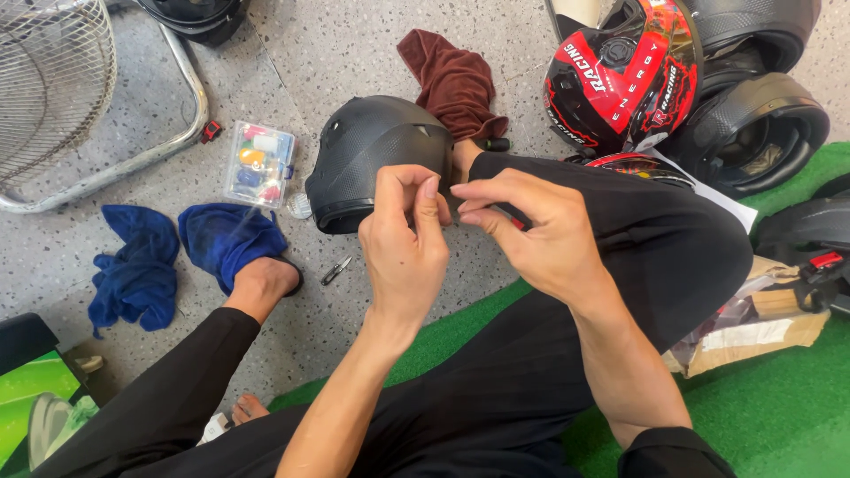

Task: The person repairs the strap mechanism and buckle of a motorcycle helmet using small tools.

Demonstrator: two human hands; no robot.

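Note:
A matte black helmet (372, 155) rests on the floor in front of my crossed legs in black trousers. My left hand (405, 243) and my right hand (531, 235) are raised together just in front of the helmet. Their fingertips are pinched toward each other near the helmet's lower rim. Something small and red shows under my right fingers, too small to identify. Whether either hand grips it is unclear.
A maroon cloth (453, 84) lies behind the helmet. Blue cloths (190, 252), a clear plastic box of small parts (258, 164) and small snips (336, 270) lie left. A red-and-black helmet (624, 75) and black helmets (753, 128) sit right. A fan guard (53, 88) stands far left on the speckled floor; green mat (779, 407) lies under me.

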